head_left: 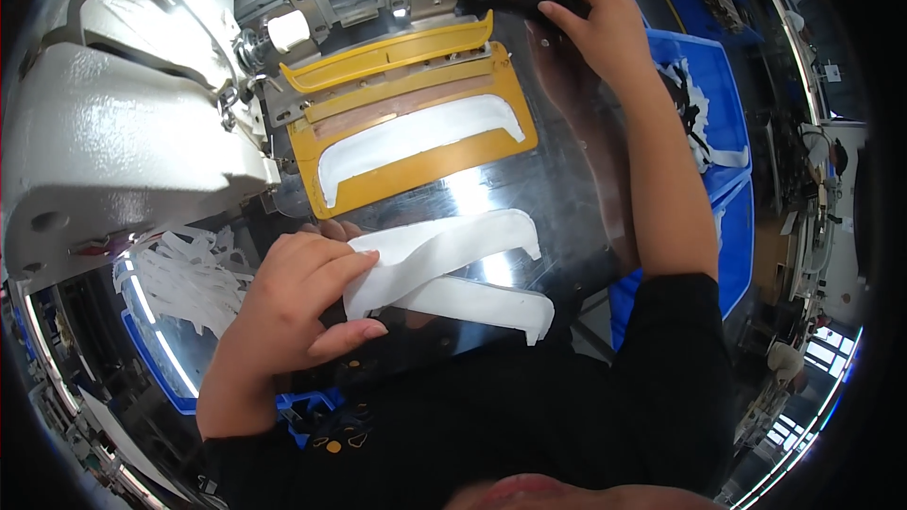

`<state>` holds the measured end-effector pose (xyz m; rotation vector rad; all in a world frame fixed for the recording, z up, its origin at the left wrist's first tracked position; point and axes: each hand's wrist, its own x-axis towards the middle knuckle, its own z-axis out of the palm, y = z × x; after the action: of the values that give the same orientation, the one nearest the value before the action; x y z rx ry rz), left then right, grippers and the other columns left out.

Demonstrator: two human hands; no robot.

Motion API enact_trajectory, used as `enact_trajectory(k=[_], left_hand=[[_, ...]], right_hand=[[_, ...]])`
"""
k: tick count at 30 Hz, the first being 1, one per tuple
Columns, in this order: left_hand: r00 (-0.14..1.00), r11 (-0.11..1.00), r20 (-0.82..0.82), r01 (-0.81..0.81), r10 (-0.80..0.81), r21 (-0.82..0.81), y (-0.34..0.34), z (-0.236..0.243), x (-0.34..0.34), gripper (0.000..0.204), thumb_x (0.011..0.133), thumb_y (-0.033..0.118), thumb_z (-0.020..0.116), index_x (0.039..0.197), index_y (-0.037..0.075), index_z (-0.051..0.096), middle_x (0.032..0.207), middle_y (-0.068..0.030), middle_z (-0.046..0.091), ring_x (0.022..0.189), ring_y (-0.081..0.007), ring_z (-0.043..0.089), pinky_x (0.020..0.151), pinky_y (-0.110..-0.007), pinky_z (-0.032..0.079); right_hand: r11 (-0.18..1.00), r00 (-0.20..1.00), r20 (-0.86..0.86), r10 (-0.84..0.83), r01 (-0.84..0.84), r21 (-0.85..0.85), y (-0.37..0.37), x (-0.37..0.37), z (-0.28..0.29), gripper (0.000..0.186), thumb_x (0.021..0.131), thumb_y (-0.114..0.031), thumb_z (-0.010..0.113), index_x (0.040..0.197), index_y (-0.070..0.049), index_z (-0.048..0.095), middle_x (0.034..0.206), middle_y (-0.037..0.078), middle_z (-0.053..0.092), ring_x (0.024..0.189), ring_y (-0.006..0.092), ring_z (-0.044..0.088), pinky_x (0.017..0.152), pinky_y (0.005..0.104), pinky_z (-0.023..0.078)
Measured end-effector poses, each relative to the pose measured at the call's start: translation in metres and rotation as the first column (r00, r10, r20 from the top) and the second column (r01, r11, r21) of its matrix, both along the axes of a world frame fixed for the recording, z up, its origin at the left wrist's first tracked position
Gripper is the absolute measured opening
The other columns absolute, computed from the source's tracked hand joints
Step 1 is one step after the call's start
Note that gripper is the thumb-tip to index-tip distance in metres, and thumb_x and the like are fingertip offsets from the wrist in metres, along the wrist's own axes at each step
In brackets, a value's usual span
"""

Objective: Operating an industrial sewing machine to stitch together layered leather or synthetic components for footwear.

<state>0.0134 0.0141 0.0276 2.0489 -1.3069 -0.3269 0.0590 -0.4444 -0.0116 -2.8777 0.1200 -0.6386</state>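
Observation:
My left hand (312, 293) grips the left ends of two white curved fabric strips, shaped like collar bands, low over the metal table. The upper strip (463, 244) crosses the lower strip (482, 304), and their hooked ends point right. Just beyond them a yellow sewing template (425, 178) lies on the table with another white strip (416, 137) set in it. The template's yellow-edged flap (387, 55) stands raised at the far side. At the far right of the table my right hand (600, 28) reaches out, thumb apart from the fingers, beside a dark item (515, 0) that is hard to make out.
A white sewing machine (123, 132) fills the left side, with a thread spool (288, 30) by it. White fabric scraps (184, 274) lie at the left above a blue bin (156, 368). Blue crates (732, 255) with scraps stand at the right, beside my right arm.

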Motion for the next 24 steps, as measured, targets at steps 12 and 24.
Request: enact_trajectory(k=[12, 24], left_hand=[[0.946, 0.949, 0.104, -0.297, 0.308, -0.103, 0.009, -0.022, 0.01, 0.047, 0.101, 0.042, 0.078, 0.124, 0.002, 0.074, 0.106, -0.0136, 0.072, 0.096, -0.0354, 0.067, 0.09, -0.047, 0.054], [0.926, 0.928, 0.064, -0.37, 0.373, -0.055, 0.008, -0.025, 0.007, 0.039, 0.097, 0.034, 0.081, 0.118, 0.002, 0.076, 0.104, -0.0112, 0.07, 0.099, -0.0339, 0.067, 0.099, -0.049, 0.052]], right_hand=[[0.983, 0.998, 0.006, -0.065, 0.063, 0.174, -0.015, 0.006, 0.0, 0.039, 0.095, -0.034, 0.086, 0.124, -0.008, 0.081, 0.12, 0.015, 0.082, 0.116, 0.0336, 0.077, 0.103, 0.0409, 0.058], [0.978, 0.997, -0.01, -0.078, 0.079, 0.194, -0.004, -0.007, 0.036, 0.029, 0.105, -0.029, 0.077, 0.12, -0.004, 0.076, 0.106, 0.015, 0.082, 0.102, 0.0267, 0.079, 0.091, 0.0365, 0.058]])
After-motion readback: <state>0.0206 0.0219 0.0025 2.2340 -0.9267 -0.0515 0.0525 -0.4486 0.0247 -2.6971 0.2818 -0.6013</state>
